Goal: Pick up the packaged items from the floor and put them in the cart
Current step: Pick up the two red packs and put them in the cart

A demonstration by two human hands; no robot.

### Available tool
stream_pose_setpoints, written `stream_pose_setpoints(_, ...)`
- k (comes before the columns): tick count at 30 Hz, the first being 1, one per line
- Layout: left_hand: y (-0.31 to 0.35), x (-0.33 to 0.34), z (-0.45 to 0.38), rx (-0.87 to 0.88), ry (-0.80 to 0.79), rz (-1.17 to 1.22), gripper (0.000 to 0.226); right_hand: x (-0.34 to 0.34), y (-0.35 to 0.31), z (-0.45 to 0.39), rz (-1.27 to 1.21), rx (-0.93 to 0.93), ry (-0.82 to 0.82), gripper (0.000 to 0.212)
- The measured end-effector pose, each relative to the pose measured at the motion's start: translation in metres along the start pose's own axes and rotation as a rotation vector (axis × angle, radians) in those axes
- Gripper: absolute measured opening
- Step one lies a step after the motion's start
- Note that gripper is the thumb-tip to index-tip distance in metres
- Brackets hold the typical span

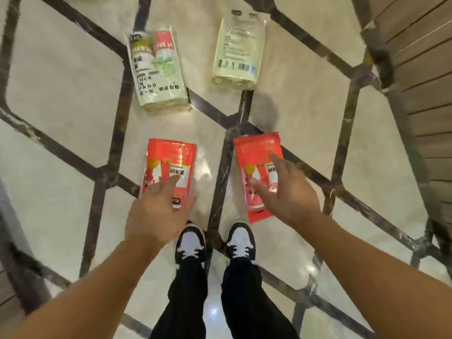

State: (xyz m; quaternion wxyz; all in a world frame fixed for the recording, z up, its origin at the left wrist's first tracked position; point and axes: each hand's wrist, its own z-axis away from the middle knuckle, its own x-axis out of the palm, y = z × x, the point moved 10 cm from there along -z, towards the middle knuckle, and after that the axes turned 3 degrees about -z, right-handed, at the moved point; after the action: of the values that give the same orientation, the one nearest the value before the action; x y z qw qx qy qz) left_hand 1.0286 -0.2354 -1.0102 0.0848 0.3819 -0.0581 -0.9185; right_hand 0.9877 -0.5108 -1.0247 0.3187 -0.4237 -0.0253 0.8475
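Left hand [156, 214] open, fingers spread, over the lower half of the left flat red-orange plastic pouch [170, 165]; fingertips overlap its printed middle, contact not clear, nothing gripped. Right hand [291, 192] also open, fingers splayed, index reaching up over the right flat red-orange plastic pouch [256, 152], palm covering its right lower side; cannot tell if touching, not holding it. Both pouches lie flat on the glossy cream marble floor with dark hexagon inlay lines [61, 77], side by side, a dark inlay strip between them, well apart from each other. Black-and-white sneakers [190, 243] just below the pouches, toes near their bottom edges. Farther up the floor: pale green clear-wrapped pack with red and olive labels [159, 72] on the left, tilted; pale cream clear-wrapped pack with barcode [238, 50] on the right, bare floor between them and the pouches. Open floor left of the left pouch; brown slatted wood panel [420, 69] along the right edge. No cart in view.
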Motion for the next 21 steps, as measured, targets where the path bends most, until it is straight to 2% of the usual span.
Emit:
stream_pose_setpoints(2,-0.021,0.03,-0.04,-0.016,0.01,-0.014,0.082,0.034,0.023,-0.034,-0.046,0.031,0.038,0.083)
stream_pose_setpoints(5,-0.059,0.059,-0.099,-0.037,0.111,-0.031,0.076,0.067,0.062,-0.072,-0.101,0.106,0.189,0.088)
stream_pose_setpoints(8,-0.098,0.076,-0.143,-0.146,0.198,0.113,0.078,0.096,0.105,-0.098,-0.217,0.23,0.258,0.102)
stream_pose_setpoints(10,-0.12,0.092,-0.162,-0.202,0.182,0.322,0.092,0.113,0.126,-0.109,-0.368,0.317,0.246,0.108)
stream_pose_setpoints(12,-0.13,0.103,-0.171,-0.204,0.2,0.549,0.105,0.129,0.139,-0.113,-0.53,0.361,0.218,0.097)
stream_pose_setpoints(14,-0.141,0.117,-0.177,-0.273,0.186,0.648,0.117,0.139,0.141,-0.113,-0.613,0.374,0.19,0.09)
stream_pose_setpoints(16,-0.148,0.127,-0.177,-0.408,0.146,0.676,0.13,0.148,0.138,-0.113,-0.654,0.394,0.16,0.103)
stream_pose_setpoints(17,-0.15,0.133,-0.177,-0.451,0.114,0.699,0.127,0.152,0.136,-0.113,-0.648,0.397,0.15,0.105)
stream_pose_setpoints(18,-0.147,0.139,-0.176,-0.461,0.079,0.73,0.114,0.157,0.132,-0.113,-0.633,0.384,0.134,0.102)
stream_pose_setpoints(20,-0.137,0.141,-0.169,-0.46,0.05,0.759,0.078,0.159,0.119,-0.111,-0.616,0.376,0.128,0.087)
stream_pose_setpoints(21,-0.133,0.138,-0.166,-0.452,0.063,0.739,0.071,0.158,0.112,-0.11,-0.632,0.378,0.136,0.079)
